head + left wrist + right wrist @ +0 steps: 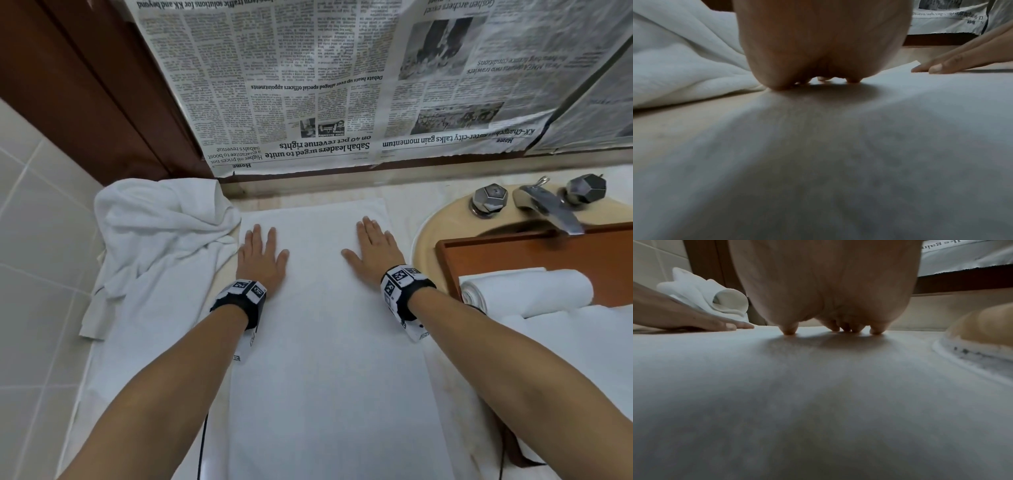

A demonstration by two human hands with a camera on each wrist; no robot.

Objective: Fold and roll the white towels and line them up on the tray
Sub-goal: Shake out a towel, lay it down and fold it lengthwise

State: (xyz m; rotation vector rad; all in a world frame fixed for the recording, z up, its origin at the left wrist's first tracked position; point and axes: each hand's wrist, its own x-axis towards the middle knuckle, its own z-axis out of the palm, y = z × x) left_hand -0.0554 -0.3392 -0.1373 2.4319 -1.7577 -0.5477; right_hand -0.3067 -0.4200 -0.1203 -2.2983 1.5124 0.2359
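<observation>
Two hands lie flat with fingers straight, holding nothing: our left hand [262, 258] and our right hand [373, 248] press well apart on the far half of the folded white towel [325, 342], which stretches from beyond our fingertips back under both forearms on the table [411, 198]. From here we judge the next step to be the roll, and the main risk is a crooked start; if one hand leads, the roll will likely come out cone-shaped. A loose first turn would likely let the layers slip and the roll sag. Just left of our left hand the crumpled white towels [161, 233] touch the flat towel's edge, so a fold could catch and drag into the roll. To the right of our right hand the tray [527, 250] sits over the sink [431, 233], already carrying a rolled towel [534, 286]; a careless set-down could nudge it out of line.
</observation>
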